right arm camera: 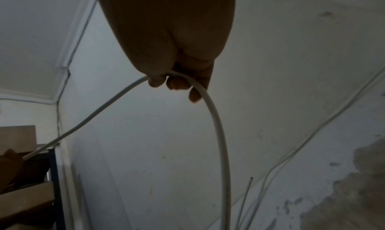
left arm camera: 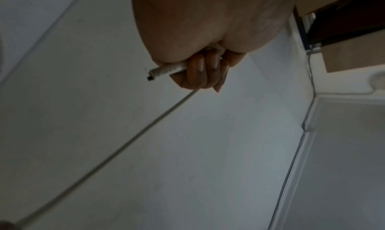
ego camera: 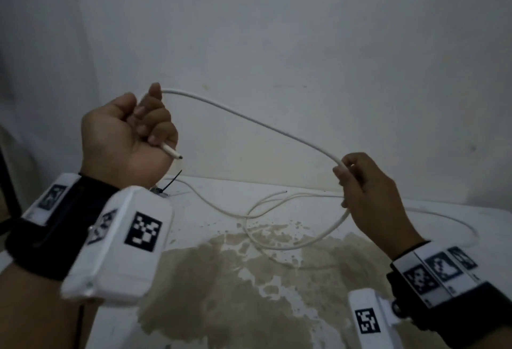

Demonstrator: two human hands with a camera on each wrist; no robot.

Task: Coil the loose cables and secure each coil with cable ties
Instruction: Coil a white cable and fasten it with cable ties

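A thick white cable (ego camera: 249, 120) spans between my two raised hands. My left hand (ego camera: 133, 132) grips it in a fist near its cut end (ego camera: 177, 155), which pokes out below the fingers (left arm camera: 200, 72). My right hand (ego camera: 363, 182) pinches the same cable (right arm camera: 216, 118) farther along, where it bends down to the table. Thinner white cables (ego camera: 277, 202) lie loose on the white table (ego camera: 415, 218), one with a free end (right arm camera: 251, 178). A black cable tie (ego camera: 171, 182) lies on the table behind my left wrist.
A large brown stain (ego camera: 235, 271) covers the middle of the table. A white wall (ego camera: 277, 30) stands right behind it. Cardboard boxes and a dark shelf frame (right arm camera: 27, 176) are off to the left.
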